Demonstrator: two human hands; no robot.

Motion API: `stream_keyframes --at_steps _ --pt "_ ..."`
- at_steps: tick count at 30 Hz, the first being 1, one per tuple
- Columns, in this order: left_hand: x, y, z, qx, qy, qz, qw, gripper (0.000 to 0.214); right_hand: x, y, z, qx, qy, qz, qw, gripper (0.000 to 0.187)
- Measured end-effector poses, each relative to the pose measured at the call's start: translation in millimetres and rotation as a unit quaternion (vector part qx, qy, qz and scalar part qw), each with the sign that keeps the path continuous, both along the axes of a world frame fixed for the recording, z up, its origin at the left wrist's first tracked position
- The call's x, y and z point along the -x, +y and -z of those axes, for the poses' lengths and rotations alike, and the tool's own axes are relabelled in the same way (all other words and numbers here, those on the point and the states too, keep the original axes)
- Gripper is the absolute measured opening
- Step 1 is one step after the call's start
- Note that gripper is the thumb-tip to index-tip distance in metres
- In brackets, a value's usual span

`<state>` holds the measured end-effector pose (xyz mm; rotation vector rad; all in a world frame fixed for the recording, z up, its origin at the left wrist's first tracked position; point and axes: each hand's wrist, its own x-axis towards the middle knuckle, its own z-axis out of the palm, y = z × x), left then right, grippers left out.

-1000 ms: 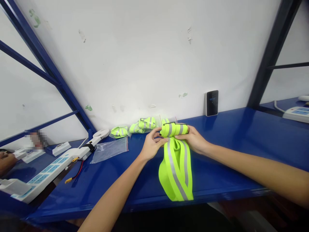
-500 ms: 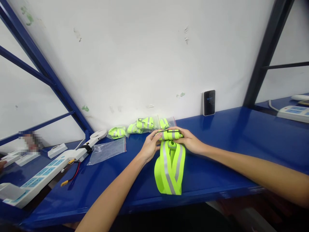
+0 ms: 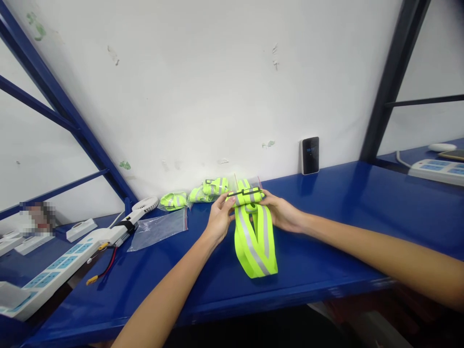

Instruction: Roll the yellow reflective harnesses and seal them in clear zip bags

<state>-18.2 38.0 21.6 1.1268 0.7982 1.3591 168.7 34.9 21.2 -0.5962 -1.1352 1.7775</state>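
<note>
A neon-yellow reflective strap (image 3: 253, 237) with grey stripes lies on the blue shelf (image 3: 344, 208), its far end rolled into a tight bundle. My left hand (image 3: 219, 217) pinches the roll's left end, fingers closed on it. On the roll's right end my right hand (image 3: 282, 212) is wrapped around the bundle. The loose loop of the strap trails toward me, ending short of the shelf's front edge.
Several bagged yellow straps (image 3: 203, 192) sit against the wall behind my hands. An empty clear zip bag (image 3: 159, 228) lies to the left, beside a white handheld fan (image 3: 139, 210) and a white power strip (image 3: 58, 263). A black device (image 3: 310, 155) leans on the wall. Another power strip (image 3: 437, 169) sits far right.
The roll has grown as both hands wound it, and the trailing loop has shortened, its end pulled back from the shelf's front edge. The view has shifted slightly.
</note>
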Motion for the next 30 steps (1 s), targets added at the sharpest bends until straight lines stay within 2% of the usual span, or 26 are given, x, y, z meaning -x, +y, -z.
stream_keyframes --at_steps 3,7,11,13,16,18,21,30 --pt "0.0 -0.1 1.1 -0.001 0.011 0.002 1.000 0.049 -2.7 0.3 -0.7 0.016 0.013 -0.031 0.999 0.042" --pt "0.4 -0.7 4.3 -0.012 0.028 0.003 1.000 0.048 -2.0 -0.1 -0.1 0.028 0.001 -0.006 1.000 0.049" --pt "1.2 -0.8 7.0 -0.024 0.045 0.008 0.999 0.046 1.1 -1.4 -0.4 0.043 0.002 -0.003 0.999 0.047" --pt "1.6 -0.4 8.0 -0.029 0.048 0.008 0.998 0.045 1.3 -1.9 -0.9 0.051 0.004 -0.014 0.999 0.040" --pt "2.2 0.0 8.6 -0.041 0.047 0.006 0.998 0.044 0.0 -2.6 -1.8 0.070 -0.003 -0.067 0.995 0.025" --pt "2.8 0.0 8.2 -0.051 0.046 0.007 0.998 0.045 -0.8 -2.7 -2.1 0.073 -0.006 -0.087 0.994 0.022" --pt "3.6 -0.3 7.4 -0.061 0.053 0.011 0.997 0.046 -1.0 -2.3 -1.6 0.058 0.000 -0.055 0.997 0.025" --pt "3.8 -2.2 7.4 -0.060 0.076 0.023 0.995 0.047 3.8 -0.9 3.7 0.036 0.006 0.030 0.999 0.049"
